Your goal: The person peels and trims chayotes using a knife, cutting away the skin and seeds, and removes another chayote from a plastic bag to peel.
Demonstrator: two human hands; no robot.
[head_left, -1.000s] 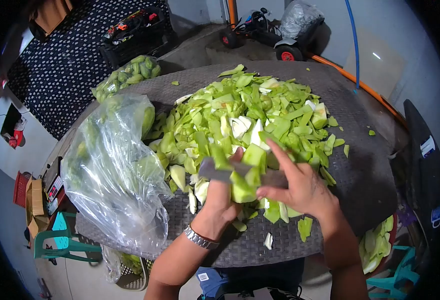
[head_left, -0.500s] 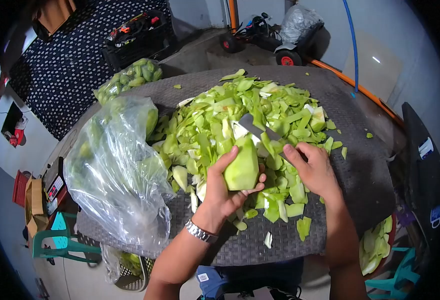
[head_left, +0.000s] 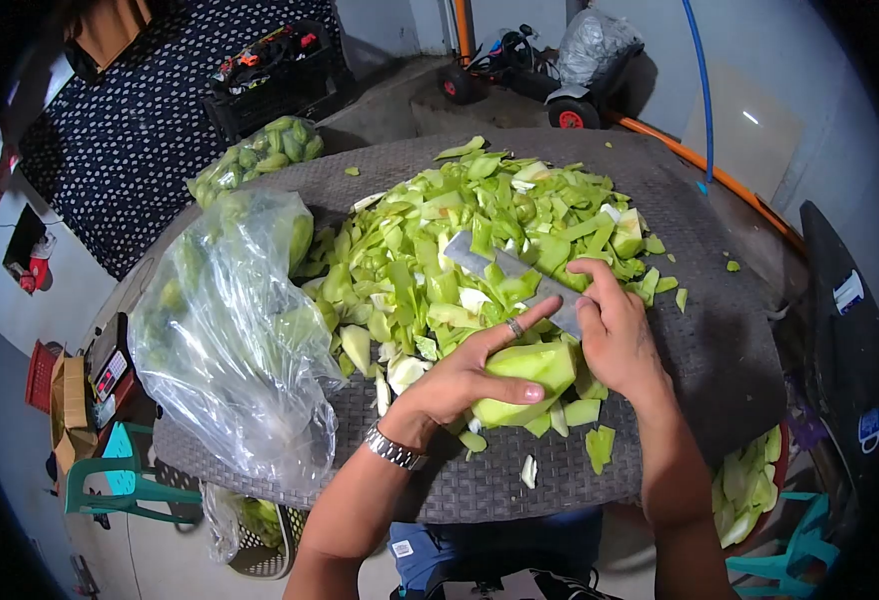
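Note:
My left hand holds a peeled pale-green fruit, which looks like a green mango, low over the near side of the table. The thumb lies across it and the index finger points out toward the blade. In my right hand is a knife with a wide grey blade that slants up and left; the fingers hide its handle. Bits of green peel cling to the blade. Beneath and beyond both hands spreads a large heap of green peels with some whitish pieces.
A clear plastic bag of green fruit stands at the left of the grey woven tabletop, with another fruit bag behind it. Below are a crate, a container of pale-green pieces and teal chairs.
The mango has moved down and right and been turned from upright onto its side. My left index finger has stretched out. The knife and right hand have shifted slightly.

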